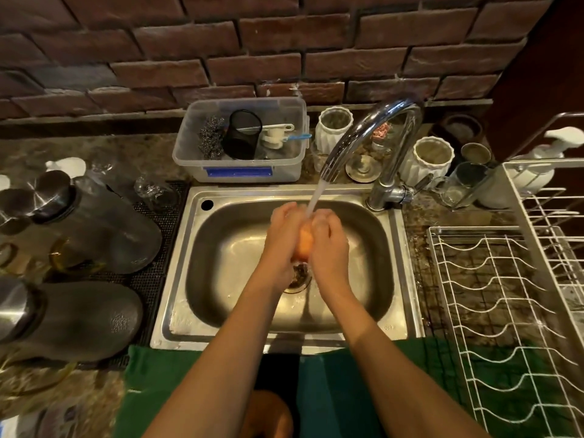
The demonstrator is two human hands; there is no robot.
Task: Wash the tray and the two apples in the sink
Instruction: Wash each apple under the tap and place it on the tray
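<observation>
1. Apple [304,245]: one is visible, at the centre of the frame above the sink [390,314] basin. Its skin is orange-pink and smooth; only a narrow vertical strip shows between the two hands.
2. Left hand [282,235]: cupped against the apple's left side, fingers curled round the fruit and pointing toward the top of the frame.
3. Right hand [328,245]: cupped against the apple's right side, fingers likewise wrapped round it, so the fruit is held between both palms.
4. Water stream [316,197]: one pale jet falls from the spout of the single chrome tap [373,134] onto the top of the apple and the fingertips.
5. Sink: one stainless basin, with one drain [298,281] just below the hands and one overflow hole at its upper left corner.
6. Plastic tub [240,172]: one clear box above the sink, holding steel wool, a black mesh cup and brushes.
7. White ribbed jars [335,128]: two, to the right of the tub, either side of the tap's arch.
8. Wire dish rack [505,305]: white, at the right edge of the frame.
9. Green cloth [158,384]: draped along the lower edge of the counter.
</observation>
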